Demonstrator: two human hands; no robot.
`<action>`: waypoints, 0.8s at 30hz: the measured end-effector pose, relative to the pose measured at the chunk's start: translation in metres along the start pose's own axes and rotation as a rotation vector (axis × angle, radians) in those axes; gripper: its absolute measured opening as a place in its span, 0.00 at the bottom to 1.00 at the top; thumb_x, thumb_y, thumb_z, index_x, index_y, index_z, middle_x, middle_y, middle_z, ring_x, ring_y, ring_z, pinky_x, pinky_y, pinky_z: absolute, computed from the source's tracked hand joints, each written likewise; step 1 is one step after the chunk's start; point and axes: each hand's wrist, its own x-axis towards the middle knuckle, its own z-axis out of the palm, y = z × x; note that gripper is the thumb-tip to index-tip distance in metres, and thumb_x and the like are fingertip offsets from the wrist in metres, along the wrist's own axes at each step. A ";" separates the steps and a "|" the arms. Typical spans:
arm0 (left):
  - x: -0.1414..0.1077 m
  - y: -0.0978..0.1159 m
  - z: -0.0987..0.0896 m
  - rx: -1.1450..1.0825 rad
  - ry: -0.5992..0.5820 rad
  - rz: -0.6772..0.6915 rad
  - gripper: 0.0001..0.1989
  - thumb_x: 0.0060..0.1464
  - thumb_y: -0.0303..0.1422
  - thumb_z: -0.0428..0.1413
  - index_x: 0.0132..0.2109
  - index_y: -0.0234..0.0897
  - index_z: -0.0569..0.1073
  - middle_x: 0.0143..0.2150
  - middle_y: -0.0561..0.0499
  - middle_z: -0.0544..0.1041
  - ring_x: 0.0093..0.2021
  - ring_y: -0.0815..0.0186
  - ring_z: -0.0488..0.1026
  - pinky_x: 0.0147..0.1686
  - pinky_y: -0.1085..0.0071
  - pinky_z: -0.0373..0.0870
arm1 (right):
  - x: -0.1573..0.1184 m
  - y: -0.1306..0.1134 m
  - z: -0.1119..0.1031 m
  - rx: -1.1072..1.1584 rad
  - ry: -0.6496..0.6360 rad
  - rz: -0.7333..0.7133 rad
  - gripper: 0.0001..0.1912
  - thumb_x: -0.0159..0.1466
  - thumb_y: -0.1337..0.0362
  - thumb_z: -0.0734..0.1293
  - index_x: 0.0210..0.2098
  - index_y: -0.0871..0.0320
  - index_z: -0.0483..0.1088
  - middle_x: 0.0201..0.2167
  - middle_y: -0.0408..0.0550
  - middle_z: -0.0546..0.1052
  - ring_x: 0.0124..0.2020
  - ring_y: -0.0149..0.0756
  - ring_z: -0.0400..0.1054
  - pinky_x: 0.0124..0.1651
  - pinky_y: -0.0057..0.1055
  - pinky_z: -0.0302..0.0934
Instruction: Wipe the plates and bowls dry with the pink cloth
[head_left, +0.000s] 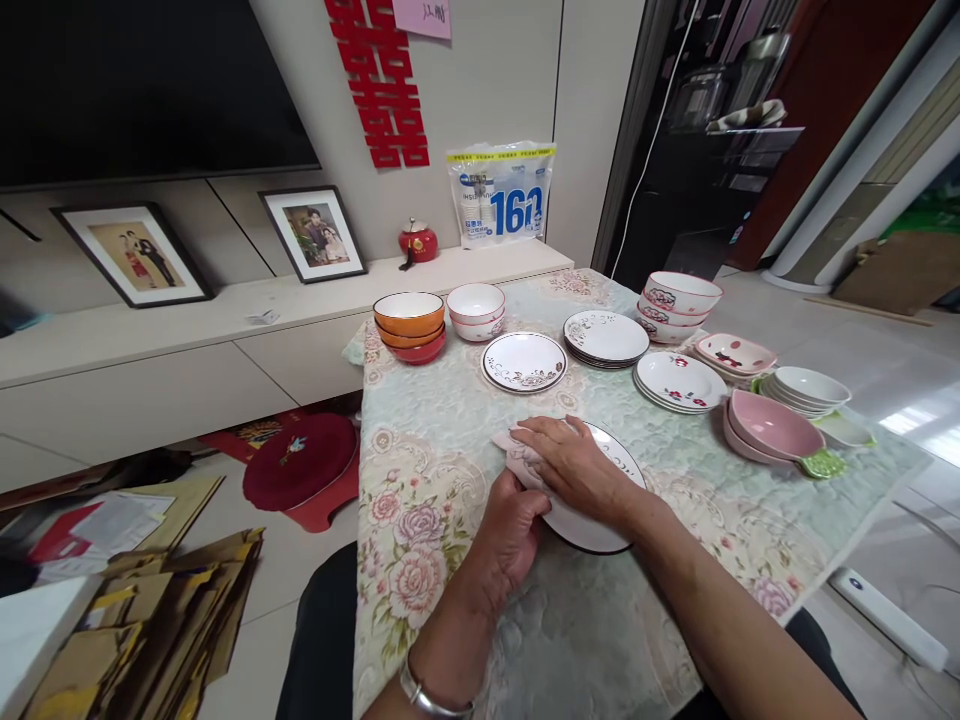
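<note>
Two hands, close tog., work at one plate (pixel 596 525) at the near side of the table (pixel 427 480). L hand (pixel 517 530) looks clamped on the rim, thumb on top; bangle (pixel 435 697) at that wrist. R hand (pixel 574 465) lies fairly flat over a pink cloth (pixel 519 452), pressing it to the plate; can't tell if it pinches it.

Prob. mid-wipe: cloth's on the L part of the face, R part lies uncovered, & plate isn't on any pile yet.

Farther out, approx. L to R: orange & red bowls (pixel 409 325), white bowls (pixel 476 310), brown-print plates (pixel 525 360), a taller plate stack (pixel 606 336), tall bowl stack (pixel 679 305), flower plates (pixel 680 382), square dishes (pixel 735 353), pink bowls (pixel 776 425), small bowls (pixel 811 386). All piled by kind, so that much looks done; which are wiped vs. left, can't tell.
</note>
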 end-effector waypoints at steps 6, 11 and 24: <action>-0.004 0.003 0.001 0.023 -0.095 -0.019 0.32 0.29 0.20 0.52 0.47 0.34 0.76 0.37 0.49 0.80 0.38 0.62 0.73 0.35 0.71 0.65 | -0.005 0.033 -0.007 0.064 0.094 0.287 0.23 0.69 0.62 0.58 0.62 0.54 0.65 0.49 0.55 0.75 0.50 0.44 0.67 0.52 0.38 0.58; -0.003 0.003 0.002 -0.023 -0.058 0.015 0.34 0.30 0.20 0.54 0.51 0.34 0.75 0.43 0.47 0.81 0.45 0.57 0.74 0.41 0.67 0.67 | -0.008 0.043 -0.008 0.006 0.161 0.521 0.22 0.69 0.62 0.58 0.61 0.56 0.66 0.43 0.55 0.77 0.43 0.43 0.69 0.43 0.33 0.57; 0.002 -0.005 -0.001 -0.010 -0.024 0.022 0.20 0.28 0.18 0.53 0.35 0.33 0.74 0.31 0.52 0.77 0.32 0.67 0.70 0.33 0.72 0.63 | -0.002 0.003 0.001 -0.024 0.026 -0.029 0.25 0.67 0.68 0.58 0.62 0.49 0.64 0.62 0.52 0.69 0.64 0.44 0.57 0.65 0.54 0.41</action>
